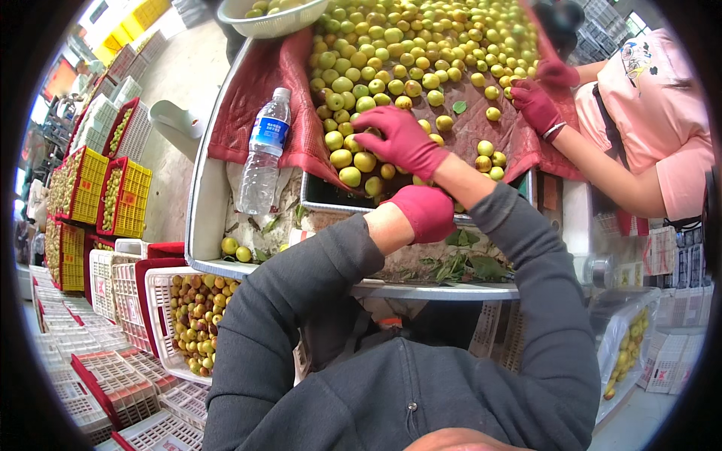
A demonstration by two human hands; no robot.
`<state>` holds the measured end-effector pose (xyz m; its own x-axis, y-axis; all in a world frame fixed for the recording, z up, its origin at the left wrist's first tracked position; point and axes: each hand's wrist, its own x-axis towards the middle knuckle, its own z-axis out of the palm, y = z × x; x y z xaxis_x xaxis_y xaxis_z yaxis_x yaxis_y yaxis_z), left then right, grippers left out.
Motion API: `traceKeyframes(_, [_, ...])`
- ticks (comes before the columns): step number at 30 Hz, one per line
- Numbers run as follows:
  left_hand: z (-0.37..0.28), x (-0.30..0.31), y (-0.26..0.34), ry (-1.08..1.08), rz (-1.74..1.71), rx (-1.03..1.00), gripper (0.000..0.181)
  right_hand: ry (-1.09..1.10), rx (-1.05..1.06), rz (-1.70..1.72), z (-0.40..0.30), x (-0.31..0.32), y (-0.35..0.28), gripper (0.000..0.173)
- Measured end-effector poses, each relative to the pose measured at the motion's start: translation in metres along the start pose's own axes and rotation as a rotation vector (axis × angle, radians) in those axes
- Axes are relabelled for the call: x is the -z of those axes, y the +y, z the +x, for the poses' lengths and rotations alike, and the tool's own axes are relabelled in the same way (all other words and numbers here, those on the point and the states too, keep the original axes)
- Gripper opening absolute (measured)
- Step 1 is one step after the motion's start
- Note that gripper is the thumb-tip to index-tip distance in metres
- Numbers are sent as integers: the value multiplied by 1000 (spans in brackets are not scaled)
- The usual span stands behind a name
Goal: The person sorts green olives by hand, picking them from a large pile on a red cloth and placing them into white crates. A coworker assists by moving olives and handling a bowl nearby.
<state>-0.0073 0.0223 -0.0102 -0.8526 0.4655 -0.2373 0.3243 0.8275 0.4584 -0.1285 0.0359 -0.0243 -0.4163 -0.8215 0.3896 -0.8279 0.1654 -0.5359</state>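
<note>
Green jujubes (389, 36) lie in a thick spread over a red quilted cloth (468, 118) on the sorting table (206, 225). My right hand (397, 138), in a dark red glove, reaches over the near left part of the fruit. Its fingers are apart and curve down among the jujubes; no firm grip shows. Just below the right wrist is my left hand (423, 214), also gloved, at the near rim of a dark rectangular opening (333, 194). The left fingers point away and are mostly hidden, so what they hold cannot be seen.
A plastic water bottle (265, 152) lies left of the fruit. A co-worker's gloved hand (527, 104) touches jujubes at the right. Behind is a white basin (271, 20). Loose leaves (459, 265) lie near the front edge. A fruit-filled crate (161, 315) stands lower left.
</note>
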Motion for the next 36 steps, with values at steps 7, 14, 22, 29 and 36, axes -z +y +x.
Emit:
traceKeyframes(7, [4,-6,-10,221,-231,-336,45,44,133,-388,54,-42,-1,58])
traceKeyframes(14, [20,-41,-33,300,-85,-394,44,-186,304,-388,18,-27,-18,40])
traceKeyframes(22, [-3,10,2,-65,15,-16,43,-420,-78,257,-15,37,-18,25])
traceKeyframes(29, [0,6,5,-20,43,-51,44,318,51,-405,13,60,114,48])
traceKeyframes(36, [-3,11,0,-47,20,1,44,-94,-212,-287,5,54,82,68])
